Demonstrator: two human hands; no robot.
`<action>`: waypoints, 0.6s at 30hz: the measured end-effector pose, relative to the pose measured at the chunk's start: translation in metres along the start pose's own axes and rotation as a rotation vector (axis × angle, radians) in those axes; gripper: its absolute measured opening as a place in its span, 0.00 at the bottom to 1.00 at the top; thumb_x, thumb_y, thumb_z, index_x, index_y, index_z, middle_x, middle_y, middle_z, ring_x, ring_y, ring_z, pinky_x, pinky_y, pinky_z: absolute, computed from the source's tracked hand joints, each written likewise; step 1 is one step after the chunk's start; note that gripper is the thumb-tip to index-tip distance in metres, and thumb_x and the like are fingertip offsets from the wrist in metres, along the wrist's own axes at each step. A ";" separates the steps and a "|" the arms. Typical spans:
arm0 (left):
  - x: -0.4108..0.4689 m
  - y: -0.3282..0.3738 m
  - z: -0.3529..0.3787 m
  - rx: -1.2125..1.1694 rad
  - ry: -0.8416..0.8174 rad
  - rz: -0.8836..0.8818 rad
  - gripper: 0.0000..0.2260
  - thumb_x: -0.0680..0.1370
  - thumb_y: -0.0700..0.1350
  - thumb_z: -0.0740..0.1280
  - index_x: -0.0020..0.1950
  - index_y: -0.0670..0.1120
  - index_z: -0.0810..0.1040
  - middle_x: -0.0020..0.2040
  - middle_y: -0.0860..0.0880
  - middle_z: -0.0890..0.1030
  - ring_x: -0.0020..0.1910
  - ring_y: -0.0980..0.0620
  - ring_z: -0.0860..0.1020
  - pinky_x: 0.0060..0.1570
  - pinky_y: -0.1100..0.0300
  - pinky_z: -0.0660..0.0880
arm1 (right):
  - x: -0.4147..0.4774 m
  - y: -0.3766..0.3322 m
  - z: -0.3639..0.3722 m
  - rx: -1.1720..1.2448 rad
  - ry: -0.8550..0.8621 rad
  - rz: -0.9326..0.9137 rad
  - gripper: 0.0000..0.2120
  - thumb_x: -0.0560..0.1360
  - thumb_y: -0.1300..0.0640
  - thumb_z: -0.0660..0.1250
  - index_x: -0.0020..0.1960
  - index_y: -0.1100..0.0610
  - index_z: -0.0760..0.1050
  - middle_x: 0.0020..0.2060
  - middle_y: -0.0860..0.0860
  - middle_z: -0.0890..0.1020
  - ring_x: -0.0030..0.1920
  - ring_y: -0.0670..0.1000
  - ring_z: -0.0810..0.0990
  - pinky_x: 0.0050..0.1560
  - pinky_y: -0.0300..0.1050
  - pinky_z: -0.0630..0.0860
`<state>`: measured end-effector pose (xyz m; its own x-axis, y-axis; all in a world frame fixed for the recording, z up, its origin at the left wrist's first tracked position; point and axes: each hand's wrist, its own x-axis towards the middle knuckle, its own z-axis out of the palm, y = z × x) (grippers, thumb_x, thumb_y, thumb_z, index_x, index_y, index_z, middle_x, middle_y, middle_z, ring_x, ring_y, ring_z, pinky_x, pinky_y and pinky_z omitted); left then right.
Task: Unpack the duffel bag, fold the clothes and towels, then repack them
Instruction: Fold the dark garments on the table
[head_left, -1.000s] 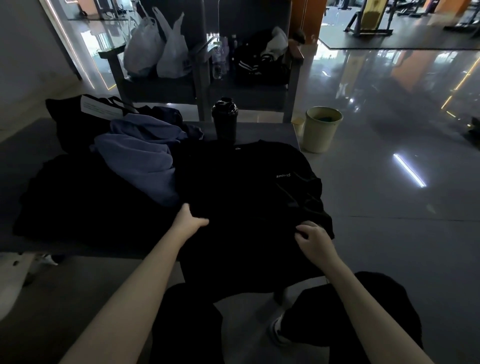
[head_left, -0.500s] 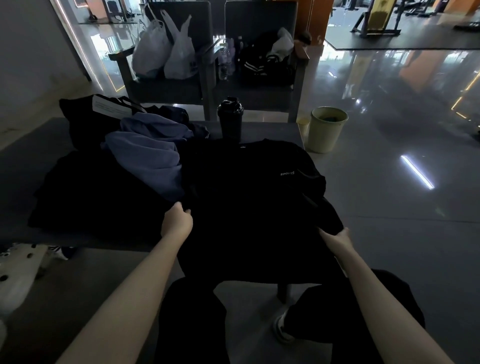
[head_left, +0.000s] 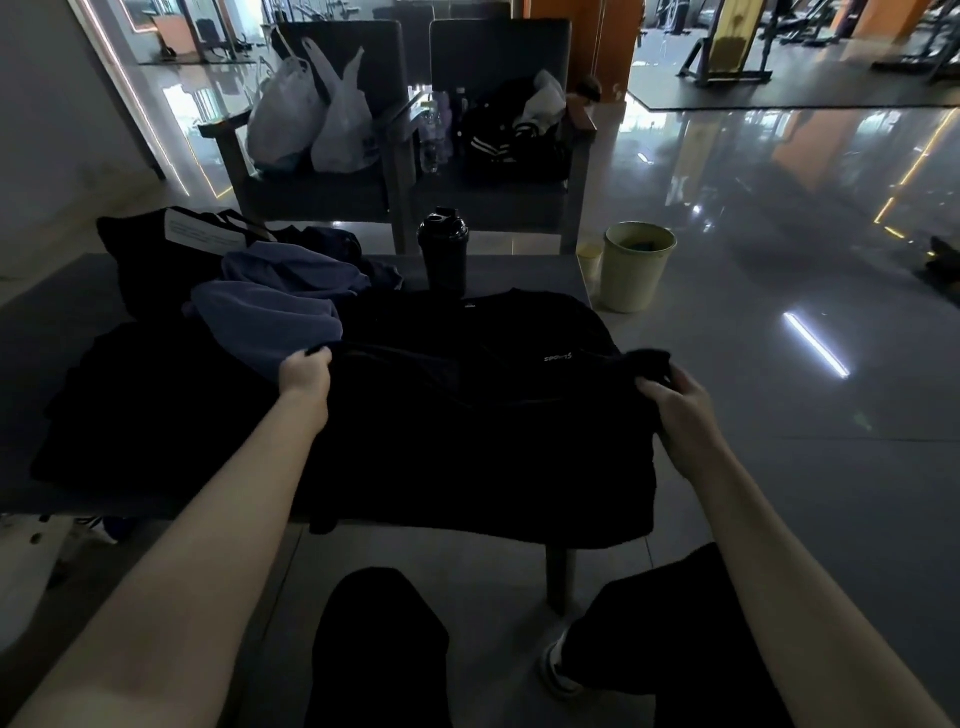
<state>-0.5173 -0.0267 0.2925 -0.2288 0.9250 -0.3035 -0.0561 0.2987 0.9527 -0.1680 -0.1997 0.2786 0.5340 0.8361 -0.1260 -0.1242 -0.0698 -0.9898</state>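
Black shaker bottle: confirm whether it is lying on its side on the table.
No, the black shaker bottle stands upright on the table, beyond the black T-shirt.

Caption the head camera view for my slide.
Left hand and right hand grip a black shirt on the table beside a blue cloth.

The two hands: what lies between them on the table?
In the head view, only the black T-shirt lies between the left hand and the right hand; each grips an edge of it.
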 end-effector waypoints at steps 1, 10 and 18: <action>0.001 0.004 0.001 -0.055 -0.074 -0.039 0.18 0.80 0.40 0.62 0.69 0.42 0.70 0.62 0.41 0.76 0.58 0.40 0.76 0.61 0.47 0.73 | 0.006 -0.001 0.005 -0.012 -0.075 -0.003 0.15 0.73 0.66 0.65 0.57 0.52 0.77 0.49 0.53 0.82 0.46 0.52 0.82 0.44 0.45 0.78; -0.030 -0.081 -0.011 1.154 -0.265 0.032 0.28 0.74 0.49 0.70 0.69 0.40 0.66 0.67 0.41 0.68 0.65 0.39 0.69 0.62 0.51 0.71 | 0.002 0.066 0.016 -1.071 -0.060 0.161 0.28 0.72 0.51 0.65 0.69 0.58 0.64 0.64 0.57 0.70 0.63 0.58 0.70 0.61 0.54 0.71; -0.053 -0.100 -0.002 1.439 -0.076 0.296 0.26 0.76 0.59 0.63 0.67 0.42 0.67 0.65 0.42 0.68 0.64 0.41 0.68 0.53 0.50 0.71 | -0.016 0.073 -0.008 -0.747 0.040 0.327 0.22 0.76 0.53 0.55 0.69 0.58 0.66 0.56 0.58 0.76 0.49 0.57 0.77 0.46 0.48 0.74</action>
<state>-0.5020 -0.1058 0.2129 -0.0064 0.9890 -0.1475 0.9874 0.0296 0.1557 -0.1789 -0.2230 0.2081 0.5987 0.6914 -0.4043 0.3036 -0.6630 -0.6843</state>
